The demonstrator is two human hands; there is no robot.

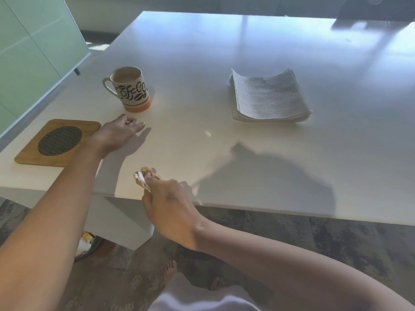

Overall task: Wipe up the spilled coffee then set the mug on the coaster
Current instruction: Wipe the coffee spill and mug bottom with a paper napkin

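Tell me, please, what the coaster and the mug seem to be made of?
The square tan coaster looks like matt wood, by its grain, with a dark woven round inset. The white printed mug with an orange base looks like glazed ceramic, by its smooth sheen.

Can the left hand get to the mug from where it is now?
Probably yes. The left hand is empty, fingers loosely curled, just in front of the mug, and nothing lies between them. The mug's handle faces left, and the coaster lies off to the side.

One mug point(130, 89), one coaster point(57, 142), one crumpled tissue point(146, 177), one napkin stack point(270, 97), perhaps a dozen sheets.
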